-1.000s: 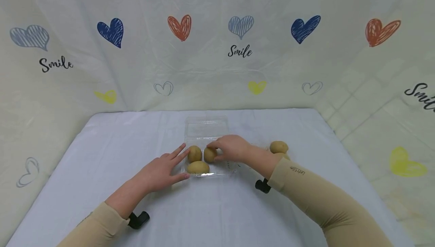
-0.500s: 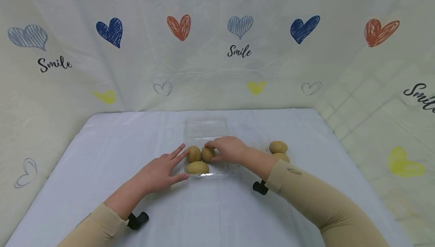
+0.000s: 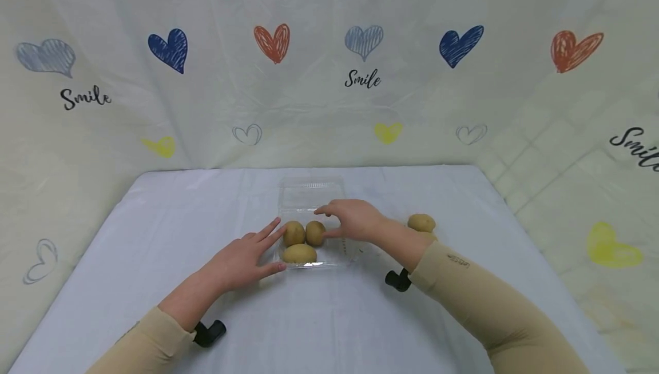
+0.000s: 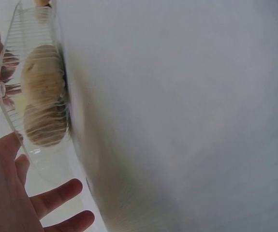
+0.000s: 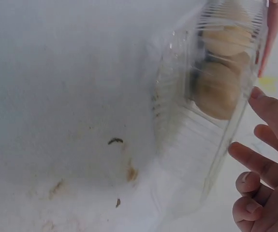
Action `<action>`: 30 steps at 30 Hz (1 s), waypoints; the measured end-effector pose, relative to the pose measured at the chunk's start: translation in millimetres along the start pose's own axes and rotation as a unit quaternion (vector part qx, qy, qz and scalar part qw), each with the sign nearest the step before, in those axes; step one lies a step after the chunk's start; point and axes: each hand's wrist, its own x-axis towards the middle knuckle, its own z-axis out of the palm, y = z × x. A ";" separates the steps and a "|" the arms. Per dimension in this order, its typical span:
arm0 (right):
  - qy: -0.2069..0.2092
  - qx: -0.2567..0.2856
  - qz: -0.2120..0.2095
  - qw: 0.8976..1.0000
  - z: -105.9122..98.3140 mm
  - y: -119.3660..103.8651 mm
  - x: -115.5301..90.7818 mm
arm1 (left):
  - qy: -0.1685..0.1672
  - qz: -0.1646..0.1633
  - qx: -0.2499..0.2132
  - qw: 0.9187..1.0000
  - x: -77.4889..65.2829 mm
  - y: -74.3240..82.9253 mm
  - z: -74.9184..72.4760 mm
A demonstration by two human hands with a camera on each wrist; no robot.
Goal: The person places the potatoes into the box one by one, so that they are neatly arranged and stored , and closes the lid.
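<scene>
A clear plastic clamshell box (image 3: 332,255) lies with its lid (image 3: 311,194) raised at the back. Inside its left part are a round upright potato (image 3: 294,233), a second potato (image 3: 316,233) beside it, and a long potato (image 3: 300,254) lying in front. My left hand (image 3: 242,262) spreads its fingers along the box's left side, thumb at the front corner. Over the box's right part hovers my right hand (image 3: 357,219), fingers and thumb apart, just right of the second potato. The right wrist view shows that right hand (image 5: 269,164) holding nothing, near the box's rim.
To the right on the white cloth sit two more potatoes, the back one (image 3: 421,223) in plain sight and the nearer one (image 3: 426,237) partly behind the right forearm. Dark crumbs (image 5: 115,141) and brown smudges mark the cloth by the box.
The right hand first shifted its potato left against the upright one. Now it has let go, its fingers lifting and moving slightly right. The left hand has stayed in place.
</scene>
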 end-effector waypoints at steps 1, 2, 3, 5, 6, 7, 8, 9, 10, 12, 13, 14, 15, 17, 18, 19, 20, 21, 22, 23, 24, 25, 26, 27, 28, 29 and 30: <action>0.002 0.002 -0.001 1.000 -1.1 1.7 -1.8 | 0.000 0.001 0.000 1.000 -0.1 0.1 0.2; 0.005 0.006 -0.002 1.000 -2.3 3.3 -3.9 | -0.001 0.001 0.000 1.000 -0.1 0.2 0.4; 0.008 0.008 -0.001 1.000 -3.4 5.3 -5.9 | -0.002 0.001 0.000 1.000 -0.1 0.4 0.7; 0.017 0.010 -0.001 1.000 -6.1 9.9 -10.9 | -0.004 0.000 0.000 1.000 0.0 0.7 1.2; 0.021 0.013 0.000 1.000 -7.5 12.7 -13.6 | -0.004 -0.001 0.001 1.000 0.1 0.8 1.4; 0.025 0.016 0.002 1.000 -9.2 15.5 -16.5 | -0.004 0.000 0.001 1.000 0.1 0.9 1.4; 0.029 0.018 0.007 0.999 -10.9 18.5 -19.5 | -0.004 0.000 0.000 1.000 0.2 1.0 1.2; 0.031 0.018 0.015 0.999 -12.6 21.7 -22.8 | -0.003 0.000 0.001 1.000 0.3 1.0 1.1; 0.031 0.021 0.022 0.999 -14.6 24.8 -26.2 | -0.003 0.001 0.002 1.000 0.4 0.8 1.1; 0.033 0.026 0.041 0.998 -18.7 31.4 -33.9 | -0.001 0.002 0.003 1.000 0.6 0.1 1.1; 0.034 0.027 0.049 0.998 -20.4 35.2 -37.8 | 0.000 0.002 0.004 1.000 0.6 -0.2 1.0; 0.035 0.028 0.057 0.997 -22.0 39.0 -42.1 | 0.000 0.001 0.005 1.000 0.5 -0.6 1.0; 0.037 0.030 0.063 0.997 -23.6 43.1 -46.5 | 0.000 0.001 0.005 1.000 0.4 -0.9 1.0; 0.042 0.034 0.076 0.996 -25.3 52.5 -55.7 | -0.001 -0.001 0.005 1.000 0.2 -0.9 0.4; 0.044 0.036 0.083 0.995 -25.7 57.4 -60.0 | 0.000 -0.001 0.004 1.000 0.1 -0.8 0.1; 0.044 0.038 0.089 0.994 -25.7 62.8 -64.4 | 0.000 0.000 0.003 1.000 -0.1 -0.5 -0.3; 0.045 0.039 0.096 0.994 -26.0 67.5 -69.1 | 0.001 0.002 0.002 1.000 -0.2 -0.5 -0.4; 0.044 0.038 0.104 0.993 -26.2 72.5 -73.7 | 0.001 0.001 0.002 1.000 -0.3 -0.5 -0.6; 0.043 0.037 0.112 0.992 -25.9 77.8 -78.5 | 0.001 0.000 0.002 1.000 -0.2 -0.4 -0.5; 0.041 0.039 0.119 0.991 -26.1 82.5 -83.5 | 0.001 0.000 0.002 1.000 0.1 -0.5 -0.3; 0.039 0.038 0.124 0.991 -26.3 87.7 -88.7 | 0.000 0.001 0.001 1.000 0.4 -0.7 0.2; 0.038 0.036 0.130 0.990 -26.6 92.7 -94.2 | -0.001 0.000 0.001 1.000 0.6 -0.8 0.4; 0.037 0.038 0.137 0.989 -27.2 97.3 -99.6 | -0.002 -0.002 0.001 1.000 0.8 -0.8 0.7; 0.037 0.040 0.143 0.988 -27.9 102.1 -105.0 | -0.004 -0.004 0.002 1.000 1.0 -0.8 0.9; 0.037 0.043 0.147 0.987 -28.6 106.6 -110.2 | -0.005 -0.005 0.002 1.000 1.1 -0.7 1.1; 0.038 0.048 0.151 0.987 -29.8 110.5 -115.3 | -0.005 -0.005 0.002 1.000 1.2 -0.8 1.2; 0.039 0.050 0.155 0.986 -30.7 114.4 -120.1 | -0.005 -0.004 0.002 1.000 1.1 -0.8 1.3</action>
